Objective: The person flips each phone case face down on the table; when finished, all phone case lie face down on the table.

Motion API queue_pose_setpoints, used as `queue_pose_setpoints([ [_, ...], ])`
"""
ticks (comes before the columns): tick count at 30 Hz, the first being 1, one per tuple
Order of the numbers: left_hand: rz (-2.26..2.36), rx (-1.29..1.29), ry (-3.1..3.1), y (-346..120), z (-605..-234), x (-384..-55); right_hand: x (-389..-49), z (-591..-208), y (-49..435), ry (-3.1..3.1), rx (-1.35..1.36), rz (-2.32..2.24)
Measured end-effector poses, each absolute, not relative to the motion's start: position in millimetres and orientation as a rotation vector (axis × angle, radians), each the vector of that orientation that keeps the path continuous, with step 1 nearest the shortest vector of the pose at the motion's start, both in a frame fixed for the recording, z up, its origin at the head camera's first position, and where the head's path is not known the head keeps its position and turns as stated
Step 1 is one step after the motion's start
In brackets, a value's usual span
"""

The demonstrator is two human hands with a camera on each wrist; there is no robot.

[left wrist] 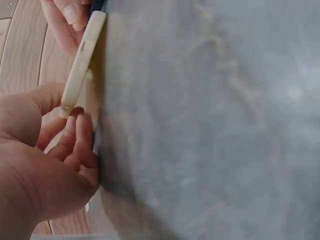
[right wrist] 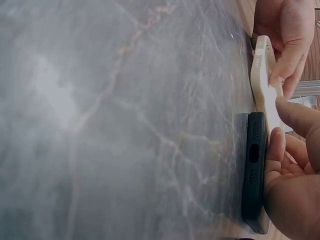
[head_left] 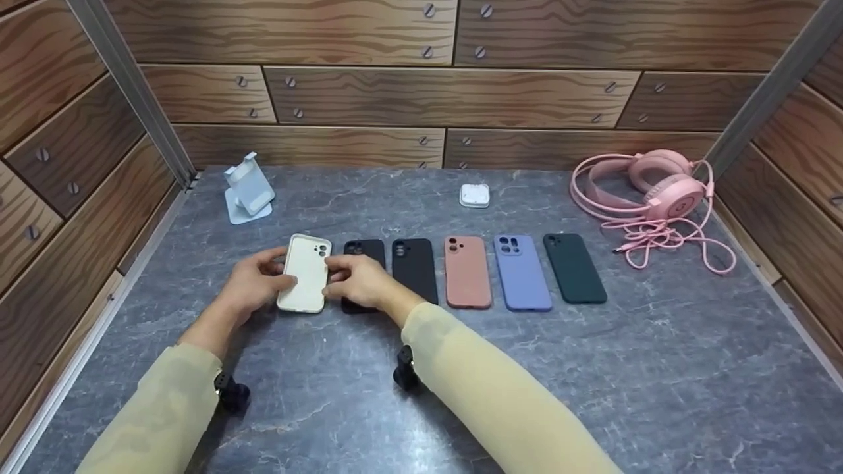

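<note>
A cream phone case (head_left: 307, 280), its hollow inside facing up and camera cutouts at the top right, is held by both hands at the left end of a row of cases. My left hand (head_left: 253, 284) pinches its left edge, thumb over the rim and fingers beneath. On the opposite edge, my right hand (head_left: 361, 280) grips with thumb and fingertips. In the left wrist view the cream case (left wrist: 82, 65) is tilted, with its left end raised off the table. Under my right hand lies a black phone case (right wrist: 254, 175), partly hidden in the head view.
To the right lie another black case (head_left: 415, 270), a pink case (head_left: 467, 273), a blue-violet case (head_left: 522, 273) and a dark green case (head_left: 575, 268). Behind them are a light blue phone stand (head_left: 250, 191), a small white box (head_left: 474, 195) and pink headphones (head_left: 672, 191) with a coiled cable.
</note>
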State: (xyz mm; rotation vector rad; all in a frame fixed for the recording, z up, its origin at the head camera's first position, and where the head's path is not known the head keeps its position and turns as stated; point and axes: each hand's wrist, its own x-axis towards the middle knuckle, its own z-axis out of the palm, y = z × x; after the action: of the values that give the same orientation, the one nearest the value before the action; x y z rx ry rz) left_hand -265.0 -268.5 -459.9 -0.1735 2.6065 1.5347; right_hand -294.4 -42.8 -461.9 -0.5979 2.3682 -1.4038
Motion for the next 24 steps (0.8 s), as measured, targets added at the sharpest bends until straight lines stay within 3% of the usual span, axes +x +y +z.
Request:
queue_pose_setpoints([
  [24, 1.724, 0.028, 2.524, -258.9, -444.6, -258.3, -292.0, -459.1, -42.3, 2.383, -0.757, -1.377],
])
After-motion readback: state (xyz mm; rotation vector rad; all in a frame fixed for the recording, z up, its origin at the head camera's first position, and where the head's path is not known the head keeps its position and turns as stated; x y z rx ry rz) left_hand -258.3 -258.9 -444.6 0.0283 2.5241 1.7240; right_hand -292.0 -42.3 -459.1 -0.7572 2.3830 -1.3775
